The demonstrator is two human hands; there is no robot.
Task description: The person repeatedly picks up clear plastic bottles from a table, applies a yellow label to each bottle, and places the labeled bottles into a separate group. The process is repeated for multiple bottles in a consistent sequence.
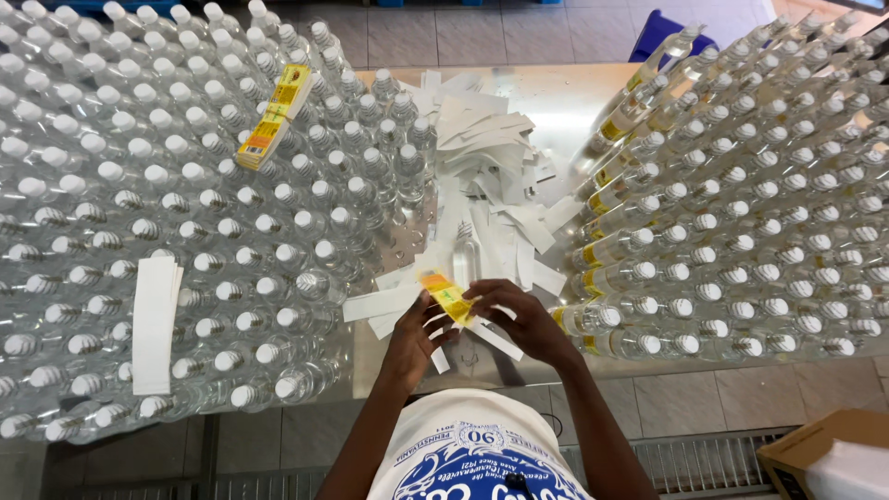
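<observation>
Both hands meet over the near edge of a steel table [556,102]. My left hand [414,338] and my right hand [519,315] pinch a yellow sticker label [447,296] between their fingertips, with a white backing strip hanging from it. Just beyond the label a clear plastic bottle [466,252] lies among loose white backing strips [486,157]. Unlabelled capped bottles [185,204] fill the table's left side. Bottles with yellow labels [741,204] are stacked on their sides at the right.
A stack of yellow labels [273,116] rests on the left bottles' caps, and a white strip bundle [154,324] lies nearer me. A cardboard box [829,454] stands on the tiled floor at lower right. A blue object [662,32] sits behind the table.
</observation>
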